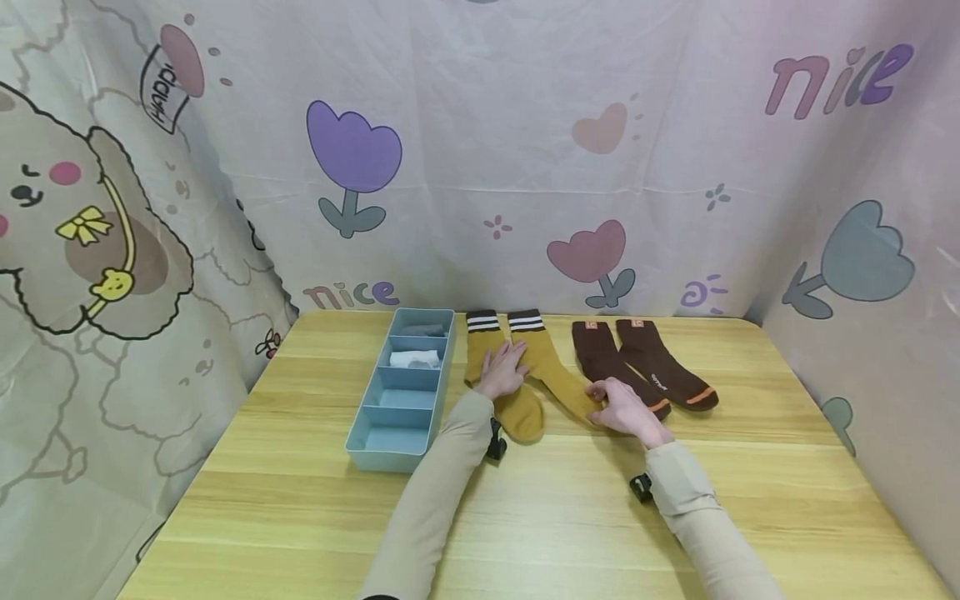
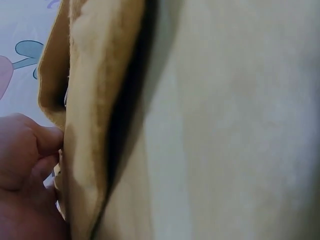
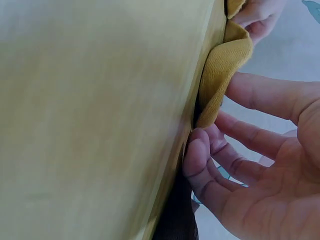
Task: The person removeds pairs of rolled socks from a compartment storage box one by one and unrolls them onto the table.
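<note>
A pair of mustard-yellow socks with dark, white-striped cuffs lies on the table. My left hand (image 1: 504, 370) rests across them just below the cuffs, covering part of the left sock (image 1: 520, 414). In the left wrist view its thumb (image 2: 47, 140) is against the yellow fabric. My right hand (image 1: 624, 408) touches the toe end of the right yellow sock (image 1: 557, 375), which slants toward it. The right wrist view shows the thumb and fingers (image 3: 252, 132) spread along the edge of that sock's toe (image 3: 220, 75), with a gap between thumb and forefinger.
Two dark brown socks (image 1: 660, 367) with orange toe stripes lie right of the yellow pair, one partly behind my right hand. At left stands a blue divided box (image 1: 442, 400); its two far compartments hold a grey folded item (image 1: 422, 331) and a white one (image 1: 415, 359).
</note>
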Tool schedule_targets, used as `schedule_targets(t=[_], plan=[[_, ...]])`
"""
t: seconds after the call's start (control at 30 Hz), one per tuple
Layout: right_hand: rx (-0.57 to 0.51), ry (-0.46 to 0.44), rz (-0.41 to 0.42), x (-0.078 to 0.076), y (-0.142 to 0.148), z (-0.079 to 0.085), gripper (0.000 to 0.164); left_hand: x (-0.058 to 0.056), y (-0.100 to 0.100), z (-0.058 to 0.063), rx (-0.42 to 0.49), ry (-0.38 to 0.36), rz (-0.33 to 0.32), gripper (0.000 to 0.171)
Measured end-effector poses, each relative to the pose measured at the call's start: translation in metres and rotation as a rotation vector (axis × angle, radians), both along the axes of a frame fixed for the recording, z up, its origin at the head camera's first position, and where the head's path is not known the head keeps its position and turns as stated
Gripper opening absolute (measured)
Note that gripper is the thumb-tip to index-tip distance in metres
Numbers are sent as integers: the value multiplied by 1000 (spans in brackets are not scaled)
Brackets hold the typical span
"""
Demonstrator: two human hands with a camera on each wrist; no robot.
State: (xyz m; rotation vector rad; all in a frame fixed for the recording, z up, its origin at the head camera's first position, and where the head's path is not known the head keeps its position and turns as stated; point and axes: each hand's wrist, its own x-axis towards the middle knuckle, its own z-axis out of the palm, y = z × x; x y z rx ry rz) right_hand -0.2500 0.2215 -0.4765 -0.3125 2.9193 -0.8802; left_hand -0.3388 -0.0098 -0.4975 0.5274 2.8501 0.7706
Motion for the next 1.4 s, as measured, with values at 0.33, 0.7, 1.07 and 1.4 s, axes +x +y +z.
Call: schedule_targets(t=[0.33, 0.7, 1.07, 1.4], plan=[[-1, 2, -2, 0, 4, 0, 41, 2, -2, 0, 35, 8, -13, 55], [13, 4, -11, -2, 5, -1, 38, -3, -6, -7, 35, -31, -49, 82], [13, -8, -23, -4, 8, -4, 38, 0, -7, -3, 28, -19, -28, 82], [3, 5, -7, -4, 7, -2, 38, 7, -4, 6, 0, -91, 21, 72]])
